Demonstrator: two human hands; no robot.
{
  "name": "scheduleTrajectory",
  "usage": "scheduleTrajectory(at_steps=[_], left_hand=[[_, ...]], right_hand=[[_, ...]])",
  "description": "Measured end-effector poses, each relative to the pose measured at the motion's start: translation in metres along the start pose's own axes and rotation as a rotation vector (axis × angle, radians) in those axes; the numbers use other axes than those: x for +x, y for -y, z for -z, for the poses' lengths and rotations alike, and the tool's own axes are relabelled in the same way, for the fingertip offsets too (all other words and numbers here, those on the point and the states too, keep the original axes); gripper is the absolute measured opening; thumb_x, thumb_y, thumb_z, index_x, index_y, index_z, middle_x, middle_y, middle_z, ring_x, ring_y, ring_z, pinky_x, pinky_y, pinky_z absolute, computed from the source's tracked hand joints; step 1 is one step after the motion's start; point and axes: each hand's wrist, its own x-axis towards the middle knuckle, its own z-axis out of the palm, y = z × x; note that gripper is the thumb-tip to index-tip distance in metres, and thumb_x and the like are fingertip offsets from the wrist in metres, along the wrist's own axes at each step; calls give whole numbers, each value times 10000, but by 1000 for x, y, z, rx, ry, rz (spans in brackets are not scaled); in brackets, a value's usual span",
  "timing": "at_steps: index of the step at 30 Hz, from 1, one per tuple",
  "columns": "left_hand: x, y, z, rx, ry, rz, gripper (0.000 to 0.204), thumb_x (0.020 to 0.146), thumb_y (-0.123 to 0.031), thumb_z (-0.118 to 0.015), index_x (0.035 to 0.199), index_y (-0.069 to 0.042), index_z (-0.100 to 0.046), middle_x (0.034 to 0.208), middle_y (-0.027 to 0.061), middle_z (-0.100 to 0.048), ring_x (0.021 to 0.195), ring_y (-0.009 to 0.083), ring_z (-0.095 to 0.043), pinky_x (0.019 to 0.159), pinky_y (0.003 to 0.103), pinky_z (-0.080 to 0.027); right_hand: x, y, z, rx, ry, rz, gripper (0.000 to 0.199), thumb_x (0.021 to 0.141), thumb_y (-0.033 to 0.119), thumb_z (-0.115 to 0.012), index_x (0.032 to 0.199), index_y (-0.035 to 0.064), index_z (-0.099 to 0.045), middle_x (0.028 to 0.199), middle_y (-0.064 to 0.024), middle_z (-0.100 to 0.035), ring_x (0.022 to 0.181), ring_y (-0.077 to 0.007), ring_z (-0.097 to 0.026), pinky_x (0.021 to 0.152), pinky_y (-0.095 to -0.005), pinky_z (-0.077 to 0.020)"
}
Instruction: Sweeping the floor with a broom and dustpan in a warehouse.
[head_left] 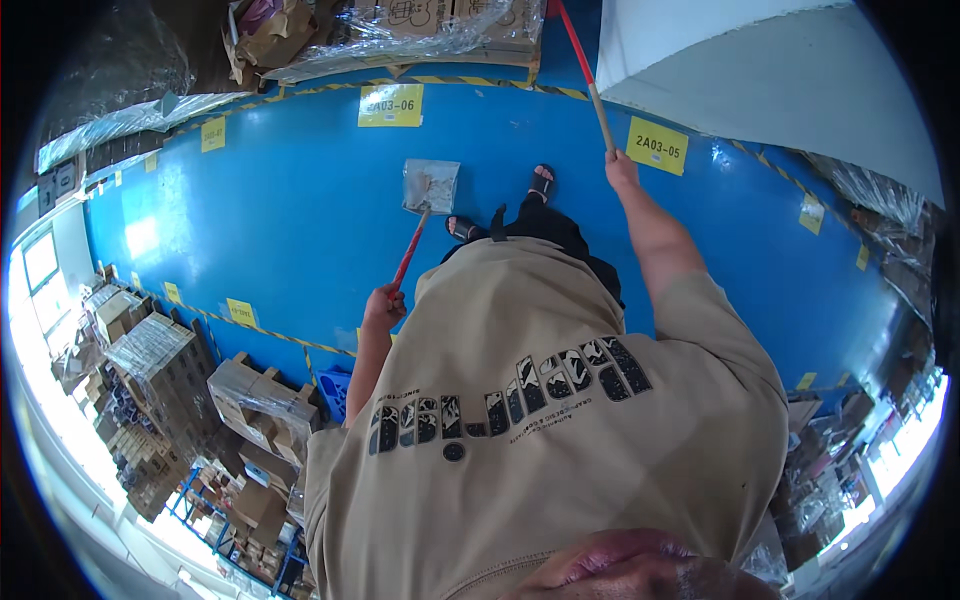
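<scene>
My left hand (383, 306) is closed round the red handle (411, 250) of a long-handled dustpan. The grey dustpan (446, 186) rests on the blue floor just beyond my left foot, with some pale, unclear debris in it. My right arm stretches forward and to the right. Its hand (620, 170) grips a long pole (598, 105), wood-coloured near the hand and red farther up. The pole's far end runs out of the top of the view beside a wrapped pallet, so its head is hidden.
Ahead stands a pallet of wrapped cartons (430, 45), edged by yellow-black floor tape (455, 80). A white pillar-like surface (760, 75) rises at the far right. Yellow floor labels (655, 146) mark the blue floor (290, 190). Stacked wrapped boxes (165, 365) line the left.
</scene>
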Motion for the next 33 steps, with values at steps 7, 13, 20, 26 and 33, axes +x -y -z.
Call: scheduleTrajectory(at_steps=[7, 13, 20, 26, 33], left_hand=[[33, -21, -8, -100, 1, 166, 88, 875, -166, -481, 891, -81, -465, 582, 11, -446, 453, 107, -383, 437, 265, -311], [69, -57, -46, -17, -1, 118, 104, 857, -169, -506, 838, -74, -466, 581, 38, -478, 432, 126, -398, 420, 280, -331], [93, -90, -89, 128, 147, 69, 123, 838, -177, -526, 821, -68, -470, 581, 50, -485, 424, 134, -408, 415, 295, -345], [95, -93, -98, 173, 174, 43, 127, 839, -194, -539, 778, -110, -466, 545, 17, -478, 416, 118, -401, 426, 284, -318], [85, -89, -87, 237, 137, 32, 110, 839, -193, -518, 812, -97, -470, 563, 19, -474, 423, 115, -405, 422, 286, -321]], right_hand=[[-65, -20, -10, 46, -18, -60, 407, 916, 387, -403, 1141, 68, -521, 940, -213, -600, 841, -389, -585, 717, -456, -483], [-156, -94, -10, 30, 20, 148, 341, 897, 358, -456, 932, 27, -533, 781, -202, -595, 744, -411, -562, 639, -467, -429], [-255, -108, -3, 220, 69, 49, 342, 891, 367, -472, 848, 36, -548, 614, -150, -540, 523, -281, -541, 501, -403, -414], [-300, -92, 20, 356, 134, -103, 330, 900, 361, -478, 1017, 75, -592, 564, -112, -510, 429, -194, -479, 433, -344, -389], [-315, -99, 11, 134, -44, -25, 368, 898, 375, -470, 1131, 109, -571, 925, -226, -612, 901, -400, -571, 726, -444, -457]])
